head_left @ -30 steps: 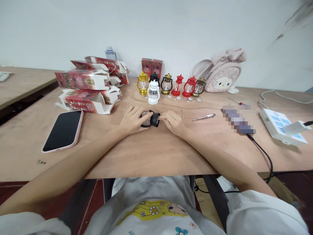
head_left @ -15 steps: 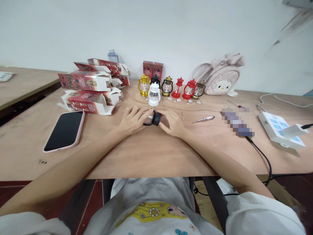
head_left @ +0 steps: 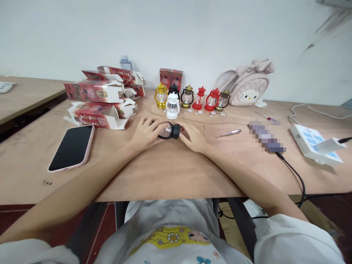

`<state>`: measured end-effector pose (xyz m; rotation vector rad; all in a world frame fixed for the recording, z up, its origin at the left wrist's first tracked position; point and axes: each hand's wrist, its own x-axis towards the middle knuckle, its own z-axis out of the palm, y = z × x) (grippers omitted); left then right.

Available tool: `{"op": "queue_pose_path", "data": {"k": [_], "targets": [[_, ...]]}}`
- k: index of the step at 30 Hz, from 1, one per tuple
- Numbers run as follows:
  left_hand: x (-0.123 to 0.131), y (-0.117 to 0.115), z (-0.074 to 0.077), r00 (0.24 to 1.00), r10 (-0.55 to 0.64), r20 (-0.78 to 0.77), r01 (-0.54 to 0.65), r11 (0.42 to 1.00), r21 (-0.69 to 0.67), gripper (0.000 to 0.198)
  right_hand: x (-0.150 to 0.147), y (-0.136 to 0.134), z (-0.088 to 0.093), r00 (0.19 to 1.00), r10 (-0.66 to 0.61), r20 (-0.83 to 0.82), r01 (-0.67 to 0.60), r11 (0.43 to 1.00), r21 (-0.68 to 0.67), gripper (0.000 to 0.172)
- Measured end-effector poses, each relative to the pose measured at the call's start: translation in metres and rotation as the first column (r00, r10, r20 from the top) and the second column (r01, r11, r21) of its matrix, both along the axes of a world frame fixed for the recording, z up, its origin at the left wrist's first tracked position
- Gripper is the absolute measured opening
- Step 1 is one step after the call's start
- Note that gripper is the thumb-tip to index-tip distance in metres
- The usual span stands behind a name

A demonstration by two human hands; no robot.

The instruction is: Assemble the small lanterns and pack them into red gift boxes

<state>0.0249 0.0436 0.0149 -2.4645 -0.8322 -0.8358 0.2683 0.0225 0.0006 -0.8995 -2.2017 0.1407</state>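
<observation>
A small black lantern with a clear globe lies on its side between my hands, its base toward the right. My left hand is closed around the top end, which the fingers partly hide. At the base, my right hand grips with thumb and fingers. Just beyond stands a white lantern. Behind it are a gold lantern, a black lantern and a bronze one. Farther right stand a red lantern frame, a red lantern and another bronze lantern.
Opened red boxes are stacked at the left, behind a phone. A screwdriver and a bent metal wire lie right of my hands. Farther right are a pixelated device, a power strip and a pink bag.
My left fingers have shifted slightly left along the black lantern, so more of its clear globe shows. The right hand stays at the base. The view has moved a little.
</observation>
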Motion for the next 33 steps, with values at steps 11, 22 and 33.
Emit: {"op": "queue_pose_path", "data": {"k": [11,22,33], "targets": [[0.005,-0.013,0.012,0.997,-0.018,-0.081,0.021,0.999,0.036,0.045,-0.001,0.0,-0.002,1.0,-0.004,-0.01,0.004,0.999,0.039,0.069],[0.003,-0.006,0.008,0.839,-0.186,0.511,0.308,0.937,-0.164,0.097,-0.011,-0.01,0.005,0.95,-0.054,-0.307,-0.017,0.974,-0.224,0.047],[0.022,-0.008,-0.001,0.638,0.181,0.749,0.623,0.45,-0.64,0.055,-0.018,-0.015,0.001,0.996,-0.087,0.029,0.091,0.984,-0.156,0.054]]}}
